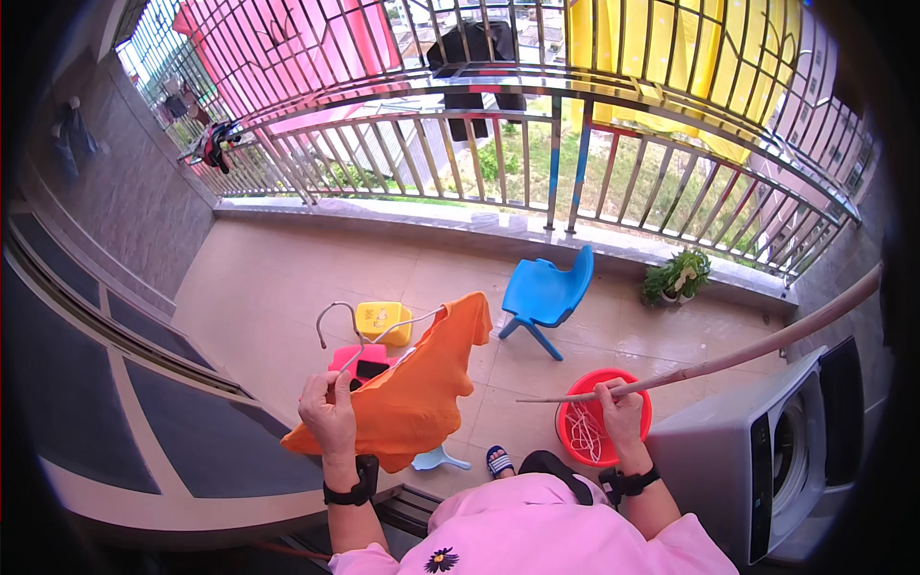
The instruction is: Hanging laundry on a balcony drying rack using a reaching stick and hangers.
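Note:
My left hand [329,413] grips a grey clothes hanger [338,305] near its shoulder, and an orange garment [417,395] hangs on that hanger. The hook points up and to the left, free of any rail. In my right hand [622,417] is a long wooden pole [755,352], held close to its thin end; its thicker end rises to the upper right. Below the right hand stands a red basin [642,431] with several white hangers [583,431] inside. The garment partly hides a pink object [356,354] on the floor.
A blue plastic chair [544,291] stands ahead, with a yellow box [384,322] to its left. At right are a washing machine [740,445] with its door open and a potted plant [675,277]. Pink cloth [287,50] and yellow cloth [647,50] hang by the metal railing [424,158].

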{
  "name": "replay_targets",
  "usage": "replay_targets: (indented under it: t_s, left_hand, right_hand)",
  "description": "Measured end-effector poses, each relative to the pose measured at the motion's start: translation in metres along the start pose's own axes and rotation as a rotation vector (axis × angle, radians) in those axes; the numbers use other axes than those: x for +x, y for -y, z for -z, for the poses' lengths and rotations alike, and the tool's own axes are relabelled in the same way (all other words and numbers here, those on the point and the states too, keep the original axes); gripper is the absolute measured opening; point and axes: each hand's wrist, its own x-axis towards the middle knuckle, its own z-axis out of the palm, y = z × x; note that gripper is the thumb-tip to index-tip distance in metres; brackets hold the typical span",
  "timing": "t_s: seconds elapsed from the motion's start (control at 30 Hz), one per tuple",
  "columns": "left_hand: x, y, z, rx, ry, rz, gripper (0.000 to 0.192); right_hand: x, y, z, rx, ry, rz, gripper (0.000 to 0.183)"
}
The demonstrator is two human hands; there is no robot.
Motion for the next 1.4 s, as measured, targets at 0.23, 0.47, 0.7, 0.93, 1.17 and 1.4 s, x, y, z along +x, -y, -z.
replay_targets:
  t_s: [0.23, 0.47, 0.7, 0.93, 1.17, 1.4]
  left_hand:
    - [0.067, 0.072, -0.010, 0.020, -0.100, 0.106, 0.019]
    - [0.177, 0.123, -0.048, 0.033, -0.137, 0.142, 0.019]
    - [0.343, 0.153, -0.089, 0.034, -0.205, 0.099, 0.019]
    - [0.488, 0.176, -0.139, 0.077, -0.251, 0.001, 0.019]
    - [0.622, 0.209, -0.180, 0.025, -0.310, -0.035, 0.021]
    - [0.754, 0.243, -0.221, 0.024, -0.375, -0.109, 0.026]
  right_hand:
    - [0.075, 0.006, -0.094, -0.224, 0.021, 0.059, 0.012]
    - [0.166, -0.002, -0.187, -0.277, 0.244, 0.056, 0.011]
    - [0.279, 0.000, -0.272, 0.189, 0.487, -0.104, 0.012]
    - [0.349, -0.024, -0.332, 0.062, 0.668, -0.118, 0.023]
    - [0.362, -0.048, -0.386, 0.037, 0.616, -0.085, 0.024]
    - [0.409, -0.048, -0.462, -0.310, 0.590, 0.004, 0.018]
